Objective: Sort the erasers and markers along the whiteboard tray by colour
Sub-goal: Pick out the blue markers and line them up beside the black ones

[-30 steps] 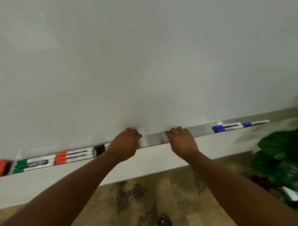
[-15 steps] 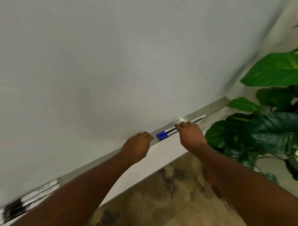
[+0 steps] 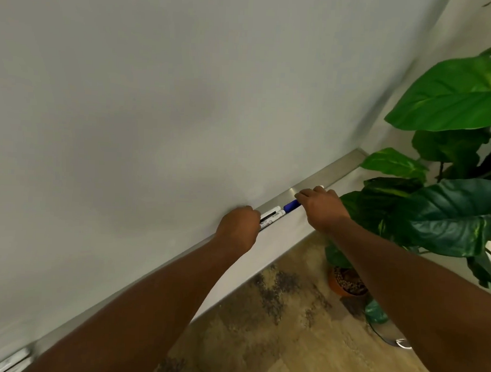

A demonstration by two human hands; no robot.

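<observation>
The left hand (image 3: 238,226) and right hand (image 3: 320,208) each close on markers (image 3: 272,214) in the tray (image 3: 335,170), probably to gather the blue ones.

The whiteboard tray (image 3: 328,172) is a narrow brushed-metal ledge under the board, running from about 8 o'clock at the lower left edge up toward 2 o'clock, where it ends in a square corner. On it, a little right of centre, lie two white-barrelled markers (image 3: 272,214) side by side along the tray — their printed barrels show dark labels, and their 8 o'clock ends are hidden under a closed fist. Just beyond them, toward 2 o'clock, a blue marker cap (image 3: 291,205) points along the same line; the rest of that marker is covered. At the far lower left, more markers (image 3: 11,358) appear only as a pale blur.
</observation>
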